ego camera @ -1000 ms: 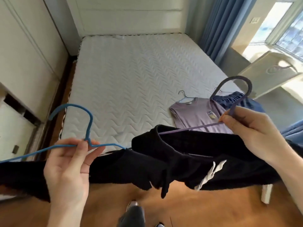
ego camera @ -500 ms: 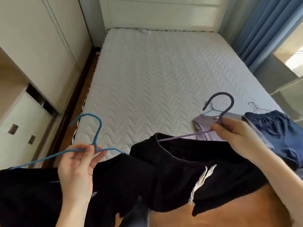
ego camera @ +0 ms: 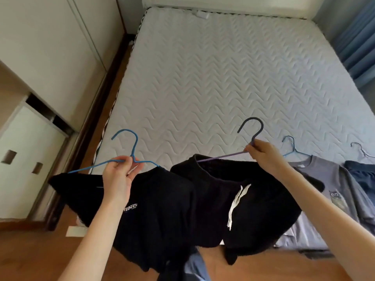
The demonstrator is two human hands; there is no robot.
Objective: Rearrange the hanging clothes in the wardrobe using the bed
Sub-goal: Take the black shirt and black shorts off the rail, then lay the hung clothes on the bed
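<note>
Wardrobe doors [ego camera: 50,47] are standing at far left. A blue hanger [ego camera: 129,157] carrying a black garment [ego camera: 154,209] is being pinched by the left hand [ego camera: 118,177] over the bed's [ego camera: 213,78] foot. A purple hanger [ego camera: 250,136] bearing black drawstring shorts [ego camera: 233,199] is being gripped by the right hand [ego camera: 263,157]. A grey T-shirt [ego camera: 328,183] and navy shorts [ego camera: 363,173] are lying on the mattress at right.

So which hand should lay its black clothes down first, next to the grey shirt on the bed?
Probably the right hand. Its purple hanger with black shorts hangs right beside the grey shirt, while the left hand holds its blue hanger out past the mattress edge.
</note>
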